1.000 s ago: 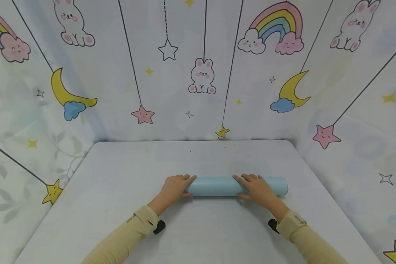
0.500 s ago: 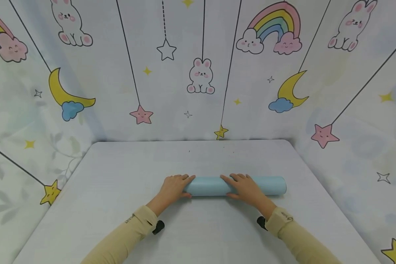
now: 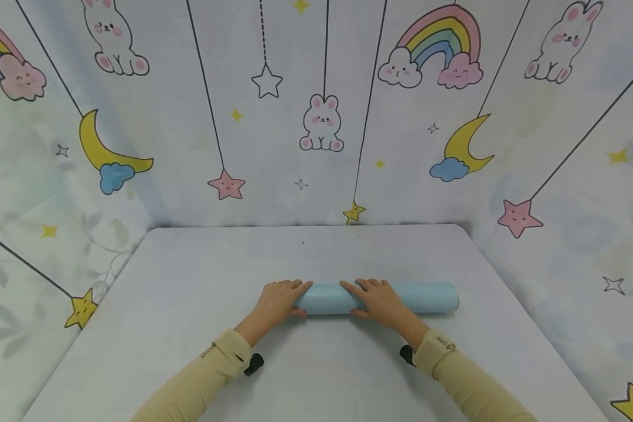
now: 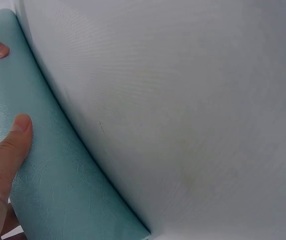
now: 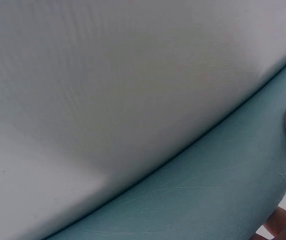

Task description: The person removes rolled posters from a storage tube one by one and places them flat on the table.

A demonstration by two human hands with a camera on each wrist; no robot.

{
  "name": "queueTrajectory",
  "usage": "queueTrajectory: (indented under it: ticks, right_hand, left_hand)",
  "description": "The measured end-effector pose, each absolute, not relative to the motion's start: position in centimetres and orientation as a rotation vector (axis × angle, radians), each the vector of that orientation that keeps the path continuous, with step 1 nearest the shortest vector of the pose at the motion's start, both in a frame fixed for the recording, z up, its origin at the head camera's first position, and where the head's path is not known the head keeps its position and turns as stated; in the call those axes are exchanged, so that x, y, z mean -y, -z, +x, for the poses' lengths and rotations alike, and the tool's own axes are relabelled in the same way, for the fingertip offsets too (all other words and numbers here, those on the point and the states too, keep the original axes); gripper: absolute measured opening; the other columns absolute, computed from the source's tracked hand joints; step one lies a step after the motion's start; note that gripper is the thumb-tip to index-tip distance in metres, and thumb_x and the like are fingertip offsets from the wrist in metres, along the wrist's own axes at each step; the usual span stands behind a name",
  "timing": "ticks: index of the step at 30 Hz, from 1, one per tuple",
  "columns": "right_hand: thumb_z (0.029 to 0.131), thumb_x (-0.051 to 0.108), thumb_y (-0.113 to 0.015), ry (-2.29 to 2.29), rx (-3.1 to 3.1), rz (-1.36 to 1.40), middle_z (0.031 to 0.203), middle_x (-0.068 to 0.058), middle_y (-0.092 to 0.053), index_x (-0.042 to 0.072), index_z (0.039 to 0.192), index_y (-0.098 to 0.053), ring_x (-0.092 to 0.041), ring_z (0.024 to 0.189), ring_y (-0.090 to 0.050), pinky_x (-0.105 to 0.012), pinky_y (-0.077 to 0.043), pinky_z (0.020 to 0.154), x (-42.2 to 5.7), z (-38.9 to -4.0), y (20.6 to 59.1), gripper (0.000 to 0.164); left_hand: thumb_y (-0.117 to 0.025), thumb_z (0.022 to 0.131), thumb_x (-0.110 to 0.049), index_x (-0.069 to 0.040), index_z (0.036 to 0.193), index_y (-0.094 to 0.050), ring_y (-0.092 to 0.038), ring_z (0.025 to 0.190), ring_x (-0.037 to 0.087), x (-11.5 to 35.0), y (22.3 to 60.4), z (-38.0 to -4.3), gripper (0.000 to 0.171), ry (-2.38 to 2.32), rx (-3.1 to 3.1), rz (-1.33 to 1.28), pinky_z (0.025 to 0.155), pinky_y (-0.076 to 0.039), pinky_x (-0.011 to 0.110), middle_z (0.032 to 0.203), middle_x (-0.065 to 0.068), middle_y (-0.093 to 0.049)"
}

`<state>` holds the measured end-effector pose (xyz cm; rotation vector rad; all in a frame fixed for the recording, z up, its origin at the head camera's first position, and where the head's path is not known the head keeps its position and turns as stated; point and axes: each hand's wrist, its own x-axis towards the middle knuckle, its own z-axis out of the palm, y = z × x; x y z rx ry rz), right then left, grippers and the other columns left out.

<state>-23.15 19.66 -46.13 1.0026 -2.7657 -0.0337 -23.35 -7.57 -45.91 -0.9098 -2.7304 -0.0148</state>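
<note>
Currently a light-blue roll [image 3: 328, 299] lies crosswise on the white table [image 3: 206, 264], held in two places.
Left hand [image 3: 276, 300] grasps its left end, thumb on the near side, fingers over the far side; right hand [image 3: 382, 303] grasps it near mid-length, same hold. Short stretch of roll visible between them, longer one running out to the right end. Can't tell how tight either grip is. Wrist views show fine creases in the roll's surface. Tan sleeves [image 3: 190, 381], small black device [image 3: 254, 364] at each cuff.
</note>
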Motion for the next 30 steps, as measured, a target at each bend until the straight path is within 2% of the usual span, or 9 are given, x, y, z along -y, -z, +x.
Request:
queueTrajectory:
  ticks: [10,30]
  right_hand:
    - [0.079,0.042,-0.068,-0.087,2.807,0.985,0.119,-0.013,-0.054,0.021,0.136,-0.044,-0.035,0.104,-0.054,-0.057,-0.042,0.082,-19.84,-22.96,45.77,0.066]
    - [0.077,0.043,-0.068,-0.163,2.84,0.965,0.119,-0.012,-0.055,0.022,0.137,-0.043,-0.033,0.107,-0.053,-0.057,-0.039,0.086,-19.78,-23.16,45.93,0.068]
  left_hand:
    - [-0.071,0.068,-0.052,-0.021,0.127,-0.054,-0.062,0.095,0.02,7.28,45.98,-23.28,0.069,-0.003,2.735,-0.895,0.069,-0.052,0.035,0.113,0.0,-0.061]
    - [-0.072,0.071,-0.047,-0.018,0.131,-0.051,-0.055,0.109,0.024,7.5,45.51,-22.78,0.07,0.129,2.824,-0.857,0.086,-0.046,0.045,0.123,0.004,-0.057]
